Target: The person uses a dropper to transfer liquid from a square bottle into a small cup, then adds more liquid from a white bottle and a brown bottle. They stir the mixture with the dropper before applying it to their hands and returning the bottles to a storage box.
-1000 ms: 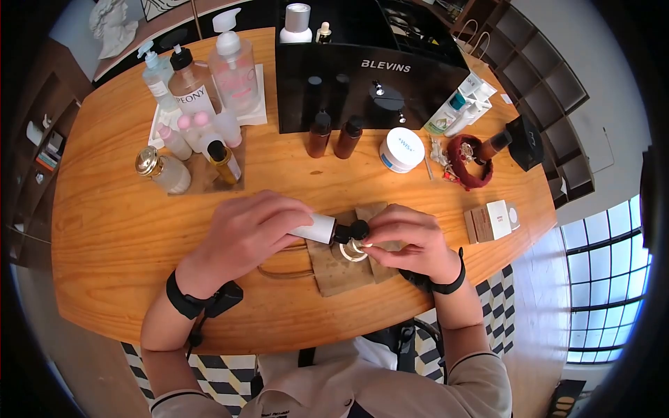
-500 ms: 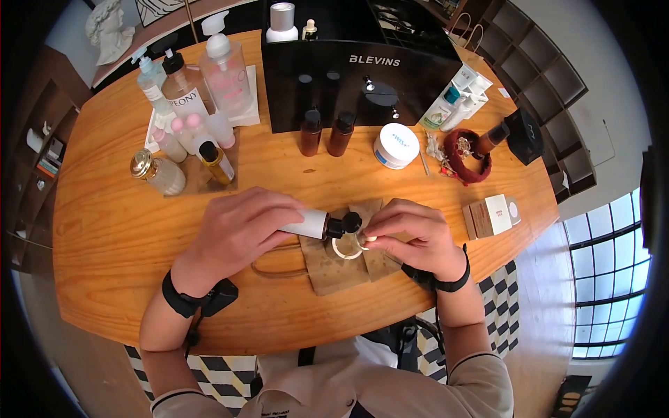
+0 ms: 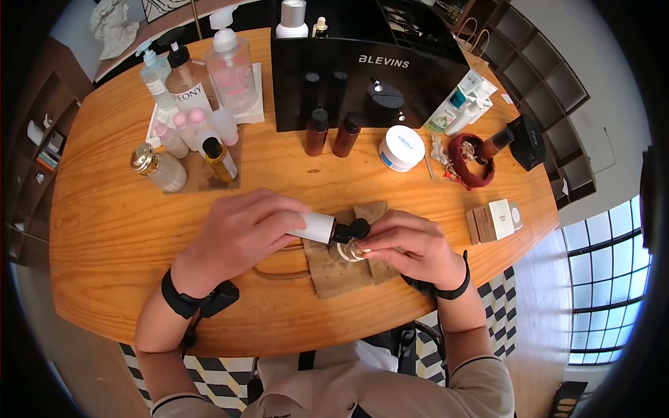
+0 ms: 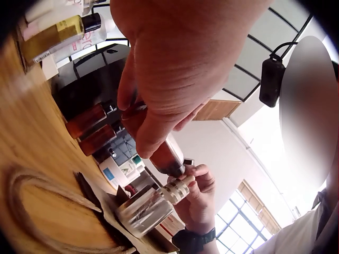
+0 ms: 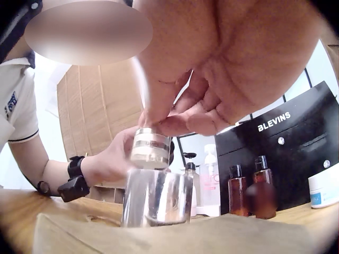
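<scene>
Tipped nearly level, an amber bottle with a white label (image 3: pixel 315 228) and a black flip-top cap is gripped by my left hand (image 3: pixel 237 237). Its capped end points right, beside the fingers of my right hand (image 3: pixel 411 244). That hand pinches a small pale ringed cap with gold bands (image 5: pixel 150 148) between thumb and fingers. In the right wrist view the cap is right over the mouth of a clear thick-walled glass jar (image 5: pixel 159 203). The jar (image 4: pixel 143 213) stands on a brown paper bag (image 3: pixel 334 275); in the head view the right fingers partly hide it.
A black BLEVINS case (image 3: pixel 369 90) stands at the back, with two amber bottles (image 3: pixel 317 132) and a white tub (image 3: pixel 402 148) before it. Pump bottles (image 3: pixel 232 73) and small bottles crowd the left. A dark red hair band (image 3: pixel 460 171) and small boxes (image 3: pixel 491 221) lie right.
My right fingers have shifted slightly left and lower with the ringed cap, which now covers more of the jar's mouth. The left hand keeps the bottle tipped; the head view has swayed a little.
</scene>
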The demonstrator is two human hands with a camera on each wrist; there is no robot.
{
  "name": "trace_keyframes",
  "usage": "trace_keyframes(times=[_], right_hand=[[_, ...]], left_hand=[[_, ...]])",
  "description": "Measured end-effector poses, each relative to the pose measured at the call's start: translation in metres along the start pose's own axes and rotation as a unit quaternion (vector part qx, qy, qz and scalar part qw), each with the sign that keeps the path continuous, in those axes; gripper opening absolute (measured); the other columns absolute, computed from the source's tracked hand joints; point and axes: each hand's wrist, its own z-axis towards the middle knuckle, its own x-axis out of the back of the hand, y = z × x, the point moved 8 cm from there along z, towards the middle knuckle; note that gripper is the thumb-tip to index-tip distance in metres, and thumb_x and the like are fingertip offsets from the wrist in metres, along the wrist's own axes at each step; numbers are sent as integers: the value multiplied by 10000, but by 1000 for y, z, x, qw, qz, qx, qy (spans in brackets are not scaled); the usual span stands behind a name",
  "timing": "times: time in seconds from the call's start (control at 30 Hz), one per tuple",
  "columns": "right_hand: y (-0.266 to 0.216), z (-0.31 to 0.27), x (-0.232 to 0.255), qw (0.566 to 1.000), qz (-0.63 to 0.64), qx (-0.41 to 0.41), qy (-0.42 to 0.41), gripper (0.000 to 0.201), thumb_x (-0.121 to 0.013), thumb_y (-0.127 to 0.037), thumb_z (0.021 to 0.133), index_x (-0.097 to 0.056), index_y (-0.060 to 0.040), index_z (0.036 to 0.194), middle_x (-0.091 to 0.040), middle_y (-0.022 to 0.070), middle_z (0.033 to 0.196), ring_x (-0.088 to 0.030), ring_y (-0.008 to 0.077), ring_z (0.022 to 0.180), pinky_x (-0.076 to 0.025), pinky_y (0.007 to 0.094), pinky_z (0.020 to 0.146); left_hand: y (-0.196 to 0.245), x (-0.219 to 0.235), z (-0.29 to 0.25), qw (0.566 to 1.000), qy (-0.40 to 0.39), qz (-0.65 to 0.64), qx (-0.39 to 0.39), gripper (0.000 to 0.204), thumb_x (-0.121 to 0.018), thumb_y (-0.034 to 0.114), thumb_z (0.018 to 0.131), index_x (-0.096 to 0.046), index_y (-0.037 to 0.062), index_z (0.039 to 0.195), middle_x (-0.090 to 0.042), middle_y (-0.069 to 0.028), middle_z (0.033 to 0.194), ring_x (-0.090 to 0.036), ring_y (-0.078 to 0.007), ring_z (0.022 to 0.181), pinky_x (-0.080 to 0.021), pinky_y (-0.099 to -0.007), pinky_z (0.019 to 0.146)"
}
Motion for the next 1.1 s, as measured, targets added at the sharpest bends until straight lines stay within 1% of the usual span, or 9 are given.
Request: trace_keyframes(times=[0.07, 0.17, 0.23, 0.4, 0.47, 0.67, 0.9, 0.93, 1.1], right_hand=[[2, -1, 4, 1000, -3, 1, 16, 156, -774, -21, 824, -727, 1, 971, -700, 107, 959, -677, 252, 822, -537, 330, 700], [3, -2, 11, 1000, -5, 9, 16, 157, -771, -16, 826, -726, 6, 975, -702, 111, 960, -677, 252, 825, -540, 330, 705], [2, -1, 8, 1000, -3, 12, 0, 157, -768, -14, 828, -726, 8, 978, -702, 113, 959, -677, 252, 826, -541, 330, 708], [-2, 0, 10, 999, -19, 14, 30, 153, -762, -13, 831, -724, 7, 978, -698, 114, 954, -673, 257, 823, -542, 334, 712], [-1, 0, 10, 1000, -17, 9, 21, 154, -761, -15, 832, -723, 6, 980, -697, 114, 952, -671, 259, 823, -540, 336, 710], [-2, 0, 4, 1000, -23, 7, 12, 161, -768, -23, 826, -721, 2, 978, -692, 110, 942, -667, 259, 823, -535, 339, 701], [-3, -1, 8, 1000, 4, 13, 1, 160, -800, -38, 803, -732, 0, 942, -700, 102, 913, -669, 246, 800, -528, 328, 685], [-2, -1, 7, 1000, 4, 13, 1, 160, -800, -38, 803, -732, 0, 942, -700, 102, 913, -669, 246, 800, -528, 328, 685], [0, -2, 14, 999, -25, 14, 40, 175, -822, -35, 780, -737, -12, 931, -709, 98, 911, -670, 237, 806, -529, 325, 696]], left_hand=[[-5, 3, 1, 998, 28, -29, 39, 323, -837, 38, 677, -646, 74, 934, -705, -68, 1033, -698, -262, 849, -565, -349, 678], [-3, 5, 1, 1000, 3, 3, 2, 340, -834, 45, 685, -650, 81, 969, -706, -63, 1032, -694, -259, 836, -561, -348, 672], [-2, 5, 1, 1000, 13, 1, 12, 339, -831, 50, 690, -655, 85, 978, -705, -60, 1031, -692, -258, 831, -559, -348, 670], [-3, 3, 0, 1000, 12, -1, 12, 344, -826, 56, 697, -674, 93, 1004, -703, -51, 1032, -688, -254, 826, -556, -347, 665], [1, 1, -1, 999, 5, 43, -14, 313, -784, 83, 720, -679, 117, 1013, -689, 2, 993, -669, -196, 816, -547, -308, 630], [0, 1, 0, 999, 17, 35, -12, 258, -769, 97, 744, -689, 123, 988, -688, 6, 998, -667, -186, 806, -546, -302, 619], [-1, 3, 0, 999, 31, 23, -1, 356, -761, 99, 719, -691, 137, 1066, -686, 2, 991, -666, -193, 802, -542, -308, 626], [-3, 2, -1, 999, 18, 29, 3, 340, -781, 102, 730, -690, 121, 1057, -694, -18, 1000, -676, -219, 816, -549, -325, 644], [-4, -1, -1, 999, -8, 40, 12, 325, -794, 102, 751, -689, 103, 1058, -701, -36, 1007, -685, -244, 837, -557, -342, 661]])
